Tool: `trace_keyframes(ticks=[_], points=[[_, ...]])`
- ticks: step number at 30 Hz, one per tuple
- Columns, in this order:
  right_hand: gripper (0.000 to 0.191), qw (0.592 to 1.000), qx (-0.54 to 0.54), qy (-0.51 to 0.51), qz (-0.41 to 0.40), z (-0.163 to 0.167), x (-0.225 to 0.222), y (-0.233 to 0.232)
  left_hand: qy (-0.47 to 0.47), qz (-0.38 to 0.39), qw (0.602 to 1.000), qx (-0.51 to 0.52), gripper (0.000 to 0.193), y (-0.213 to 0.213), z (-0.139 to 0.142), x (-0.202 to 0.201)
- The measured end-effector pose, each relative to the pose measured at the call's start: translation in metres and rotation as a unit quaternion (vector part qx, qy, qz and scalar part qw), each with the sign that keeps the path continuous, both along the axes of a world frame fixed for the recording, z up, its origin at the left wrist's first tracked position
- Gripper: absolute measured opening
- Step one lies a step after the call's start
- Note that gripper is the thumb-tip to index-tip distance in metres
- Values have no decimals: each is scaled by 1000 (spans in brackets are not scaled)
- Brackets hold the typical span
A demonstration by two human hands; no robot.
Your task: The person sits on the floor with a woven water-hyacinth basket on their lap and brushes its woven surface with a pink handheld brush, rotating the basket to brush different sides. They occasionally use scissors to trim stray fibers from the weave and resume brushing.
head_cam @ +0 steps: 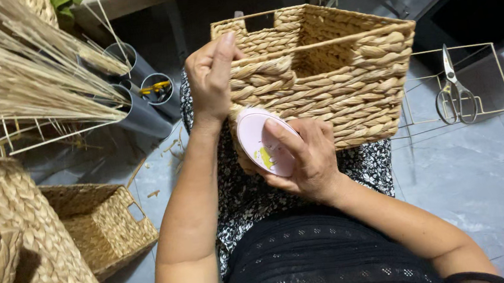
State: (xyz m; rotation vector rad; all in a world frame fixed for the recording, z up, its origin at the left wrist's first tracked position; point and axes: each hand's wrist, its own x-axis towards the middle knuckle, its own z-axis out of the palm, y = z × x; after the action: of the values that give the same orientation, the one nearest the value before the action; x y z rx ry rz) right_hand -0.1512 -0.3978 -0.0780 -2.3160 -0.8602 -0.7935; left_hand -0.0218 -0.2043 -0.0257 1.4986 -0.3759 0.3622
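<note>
A seated person steadies a rectangular woven basket (332, 70) on the lap, its open top tipped away from the camera and a cut-out handle slot showing in the far wall. The left hand (211, 77) grips the basket's near left corner, fingers curled over the braided rim and the thumb pointing up along it. The right hand (307, 157) is closed around an oval pink-backed brush (261, 142), index finger laid along the pink back, with pale bristles pressed against the basket's lower left side wall.

On the grey tiled floor (487, 179) at right, a pair of metal scissors (454, 92) lies inside a thin wire frame (501, 78), just beside the basket. At left, a bundle of dried straw stalks (21, 78) fans out above 2 grey tubes (139, 78), 1 of them holding yellow-handled tools. A smaller finished basket (101, 223) with a handle slot sits on the floor near the left elbow, and 1 larger woven piece (33, 258) fills the lower left corner.
</note>
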Motion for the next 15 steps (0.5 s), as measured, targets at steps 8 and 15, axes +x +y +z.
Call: trace_keyframes(ticks=[8,15], points=[[87,984,130,-24,-121,-14,13,-83,15,-9,999,30,44,-1,-2,-4],[83,952,217,22,-214,-30,0,-129,-141,86,972,168,23,-7,41,-14]])
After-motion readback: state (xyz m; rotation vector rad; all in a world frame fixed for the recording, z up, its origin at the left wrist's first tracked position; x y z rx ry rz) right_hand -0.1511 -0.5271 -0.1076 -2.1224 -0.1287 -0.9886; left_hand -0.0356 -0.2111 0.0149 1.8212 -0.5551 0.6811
